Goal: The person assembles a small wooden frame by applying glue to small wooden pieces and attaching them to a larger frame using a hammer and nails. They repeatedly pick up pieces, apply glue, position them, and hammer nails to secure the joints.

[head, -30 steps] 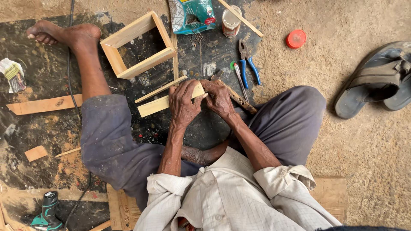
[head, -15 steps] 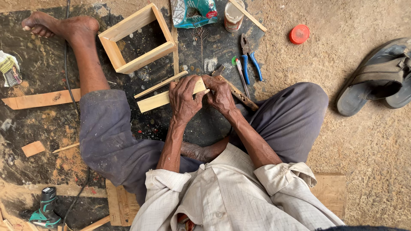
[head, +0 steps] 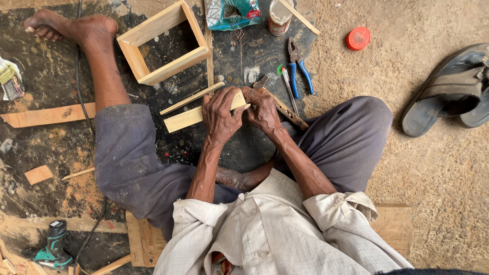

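I sit on the floor with both hands closed on a short pale wooden strip (head: 182, 118) held over my lap. My left hand (head: 220, 116) wraps its middle. My right hand (head: 263, 108) pinches the strip's right end; whether it also holds something small is hidden. A hammer with a wooden handle (head: 289, 114) lies just beyond my right hand. A thinner wooden strip (head: 192, 98) lies next to the held one. An open square wooden frame (head: 164, 45) rests further out, near my outstretched bare foot (head: 76, 28).
Blue-handled pliers (head: 300, 72), a small jar (head: 279, 18), a bag of nails (head: 232, 11) and a red lid (head: 359, 38) lie ahead. Dark sandals (head: 451, 90) sit at the right. A wooden plank (head: 48, 115), a cable and a green power tool (head: 53, 249) are at the left.
Both hands stay on the wooden strip in nearly the same place; the fingers shift slightly. The view has drifted a little.
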The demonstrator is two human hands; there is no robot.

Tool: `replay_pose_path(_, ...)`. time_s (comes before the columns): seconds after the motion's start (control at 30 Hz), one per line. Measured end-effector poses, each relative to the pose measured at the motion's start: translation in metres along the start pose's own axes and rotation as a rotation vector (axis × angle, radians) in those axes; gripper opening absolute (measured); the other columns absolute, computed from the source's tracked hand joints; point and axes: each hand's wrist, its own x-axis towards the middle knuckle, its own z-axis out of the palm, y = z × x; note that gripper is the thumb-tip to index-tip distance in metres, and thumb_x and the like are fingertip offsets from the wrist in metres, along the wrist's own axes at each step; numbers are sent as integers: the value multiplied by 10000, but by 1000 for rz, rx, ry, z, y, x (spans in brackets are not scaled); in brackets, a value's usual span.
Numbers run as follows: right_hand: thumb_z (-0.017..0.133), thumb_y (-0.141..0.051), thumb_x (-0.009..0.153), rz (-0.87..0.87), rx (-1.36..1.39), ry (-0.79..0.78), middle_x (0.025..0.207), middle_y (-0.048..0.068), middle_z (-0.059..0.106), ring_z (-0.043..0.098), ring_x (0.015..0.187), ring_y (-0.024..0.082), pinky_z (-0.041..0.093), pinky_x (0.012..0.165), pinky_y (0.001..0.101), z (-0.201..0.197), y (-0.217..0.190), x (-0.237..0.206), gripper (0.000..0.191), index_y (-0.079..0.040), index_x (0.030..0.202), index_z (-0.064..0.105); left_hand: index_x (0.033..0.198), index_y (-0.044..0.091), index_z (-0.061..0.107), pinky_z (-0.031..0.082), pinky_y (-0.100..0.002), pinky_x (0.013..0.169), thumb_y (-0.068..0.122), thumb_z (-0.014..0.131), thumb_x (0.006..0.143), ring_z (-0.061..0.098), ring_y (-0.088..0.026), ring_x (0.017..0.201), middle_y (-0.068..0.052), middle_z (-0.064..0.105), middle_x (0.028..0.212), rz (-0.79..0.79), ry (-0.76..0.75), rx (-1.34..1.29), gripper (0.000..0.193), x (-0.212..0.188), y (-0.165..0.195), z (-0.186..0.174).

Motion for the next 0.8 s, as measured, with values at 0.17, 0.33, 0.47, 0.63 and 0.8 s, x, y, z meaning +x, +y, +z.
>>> replay_pose_path(0.17,661,153,841,-21,69,-8,1226,182,743,729,1061,278,657,848,370,-3,-8,-1,565,-102,1345,675,1257,48,656,413,-450,905,198,830,861,688,-282,1055,-115,715,1210,-3,-2,-21,458,1,0,-1)
replay_pose_path(0.33,722,93,854,265,392,20,1548,112,498,564,1344,279,611,980,388,7,-15,-27,681,-139,1470,545,1251,56,651,419,-447,912,182,830,828,686,-281,1093,-112,714,1219,-5,17,-20,476,1,-3,-1)
replay_pose_path(0.47,667,72,959,186,600,-50,1687,69,363,422,1522,286,540,1119,411,7,-6,-38,616,-148,1521,542,1257,47,652,417,-458,913,163,838,815,671,-289,1098,-122,706,1230,6,23,14,492,-3,-6,1)
replay_pose_path(0.63,674,9,995,121,586,-75,1686,85,374,368,1559,297,471,1229,425,6,-2,-36,527,-111,1496,563,1267,51,652,418,-457,917,126,848,819,673,-275,1111,-106,705,1243,-13,23,-10,495,-4,-6,0)
replay_pose_path(0.8,642,-298,1031,-48,722,41,1636,33,491,439,1548,250,507,1234,412,-1,-17,-40,472,-167,1484,618,1265,40,650,423,-454,931,115,857,772,669,-293,1114,-121,703,1245,-41,-3,-10,540,-3,-3,-6)
